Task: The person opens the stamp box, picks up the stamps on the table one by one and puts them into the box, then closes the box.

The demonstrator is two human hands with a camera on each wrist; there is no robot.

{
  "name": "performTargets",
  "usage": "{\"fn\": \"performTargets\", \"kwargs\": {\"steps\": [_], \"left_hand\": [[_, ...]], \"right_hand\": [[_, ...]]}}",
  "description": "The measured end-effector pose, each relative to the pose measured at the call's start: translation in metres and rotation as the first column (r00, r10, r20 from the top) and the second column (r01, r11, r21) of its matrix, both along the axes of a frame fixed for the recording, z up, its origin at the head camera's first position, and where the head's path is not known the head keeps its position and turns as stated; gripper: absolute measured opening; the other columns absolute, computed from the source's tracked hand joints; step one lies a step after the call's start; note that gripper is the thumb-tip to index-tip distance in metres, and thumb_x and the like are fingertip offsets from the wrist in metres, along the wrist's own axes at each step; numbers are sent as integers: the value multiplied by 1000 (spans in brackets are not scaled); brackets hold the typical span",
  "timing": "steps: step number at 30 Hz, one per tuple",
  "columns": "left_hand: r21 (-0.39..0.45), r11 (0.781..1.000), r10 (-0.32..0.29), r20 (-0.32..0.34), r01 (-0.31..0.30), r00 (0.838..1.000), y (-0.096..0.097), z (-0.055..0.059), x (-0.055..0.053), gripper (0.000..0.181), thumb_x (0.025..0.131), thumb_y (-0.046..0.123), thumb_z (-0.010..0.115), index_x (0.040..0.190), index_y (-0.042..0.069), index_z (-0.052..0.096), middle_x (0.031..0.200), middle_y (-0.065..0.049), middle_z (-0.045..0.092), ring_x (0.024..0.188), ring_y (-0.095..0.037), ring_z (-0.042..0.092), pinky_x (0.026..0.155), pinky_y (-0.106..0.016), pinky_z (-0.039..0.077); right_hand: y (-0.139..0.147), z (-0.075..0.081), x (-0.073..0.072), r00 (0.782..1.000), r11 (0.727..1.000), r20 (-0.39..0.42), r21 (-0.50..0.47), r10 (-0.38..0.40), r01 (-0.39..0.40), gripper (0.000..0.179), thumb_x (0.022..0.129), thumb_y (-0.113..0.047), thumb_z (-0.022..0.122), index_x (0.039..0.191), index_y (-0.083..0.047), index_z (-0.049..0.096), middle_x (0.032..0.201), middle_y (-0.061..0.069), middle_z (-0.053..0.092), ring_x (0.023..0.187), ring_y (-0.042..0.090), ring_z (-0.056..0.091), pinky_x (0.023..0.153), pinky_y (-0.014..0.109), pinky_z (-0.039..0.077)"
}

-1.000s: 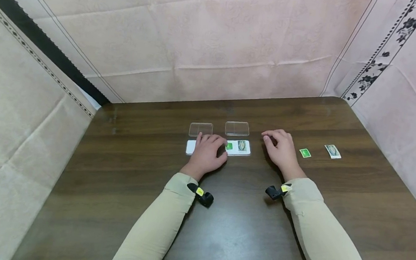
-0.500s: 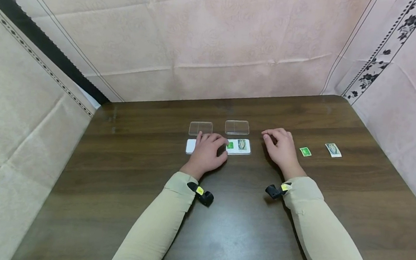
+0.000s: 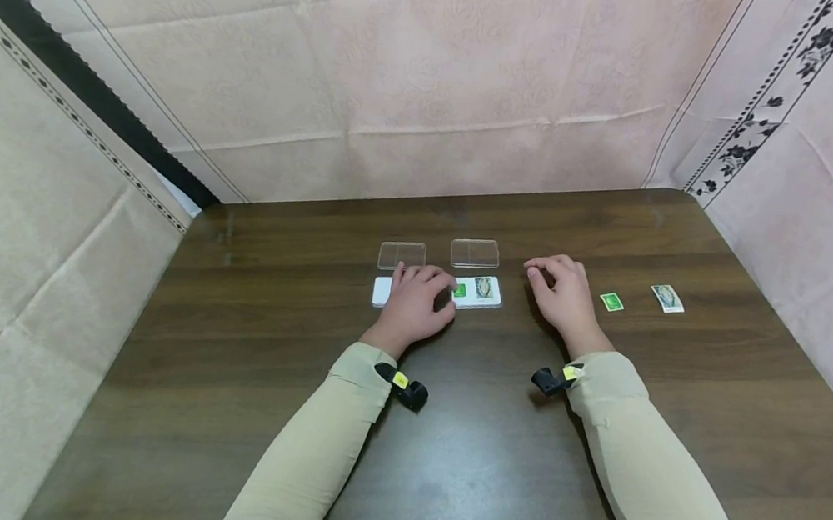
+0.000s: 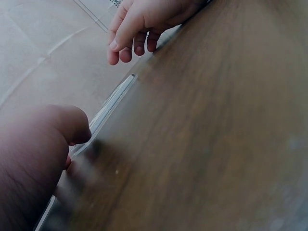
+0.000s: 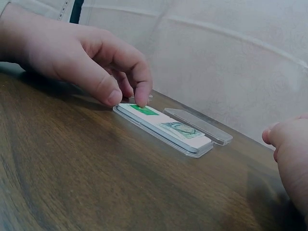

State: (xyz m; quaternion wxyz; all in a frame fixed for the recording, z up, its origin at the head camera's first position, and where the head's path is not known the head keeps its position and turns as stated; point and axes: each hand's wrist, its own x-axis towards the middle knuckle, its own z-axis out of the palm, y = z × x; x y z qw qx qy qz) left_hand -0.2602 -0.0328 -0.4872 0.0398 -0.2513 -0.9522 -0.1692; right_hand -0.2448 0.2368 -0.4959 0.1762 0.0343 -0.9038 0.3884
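Observation:
My left hand [image 3: 416, 302] lies across two clear cases with white inserts. In the right wrist view its index fingertip touches a small green stamp [image 5: 146, 110] on the right-hand case [image 5: 166, 135], while the thumb is at that case's near left corner. A larger grey-green stamp [image 5: 181, 129] lies flat beside the green one. The left-hand case [image 3: 381, 292] is mostly hidden under the hand. My right hand [image 3: 562, 295] rests on the table, fingers loosely bent, holding nothing, between the cases and two loose stamps, one green [image 3: 612, 301] and one grey-green [image 3: 667, 298].
Two clear lids, left [image 3: 402, 254] and right [image 3: 475, 253], lie on the brown wooden table [image 3: 291, 307] just behind the cases. Pale cloth [image 3: 441, 86] hangs along the table's far edge and both sides. A small black camera is strapped to each wrist.

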Motion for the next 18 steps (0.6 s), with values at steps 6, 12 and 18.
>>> {"fn": "performTargets", "kwargs": {"steps": [6, 12, 18], "left_hand": [[6, 1000, -14, -11, 14, 1000, 0, 1, 0, 28, 93, 36, 63, 120, 26, 65, 138, 4, 60, 134, -29, 45, 120, -60, 8], [20, 999, -26, -25, 27, 999, -1, 2, 0, 27, 93, 34, 65, 118, 24, 66, 137, 5, 62, 133, -27, 47, 120, -59, 9], [29, 999, -23, -22, 24, 999, 0, 0, -2, 28, 93, 34, 66, 119, 24, 66, 137, 4, 62, 133, -28, 47, 120, -59, 9]], "right_hand": [[0, 0, 0, 1000, 1000, 8, 4, -2, 2, 24, 104, -20, 56, 114, -6, 72, 118, 16, 63, 121, 39, 47, 100, 54, 37], [-1, 1, 1, 1000, 1000, 17, 6, 0, 0, 25, 104, -21, 56, 115, -6, 72, 119, 16, 63, 121, 39, 47, 100, 54, 37], [-1, 2, 1, 1000, 1000, 18, 6, 0, 0, 25, 104, -21, 56, 115, -6, 72, 119, 17, 64, 121, 39, 47, 101, 54, 37]]}}
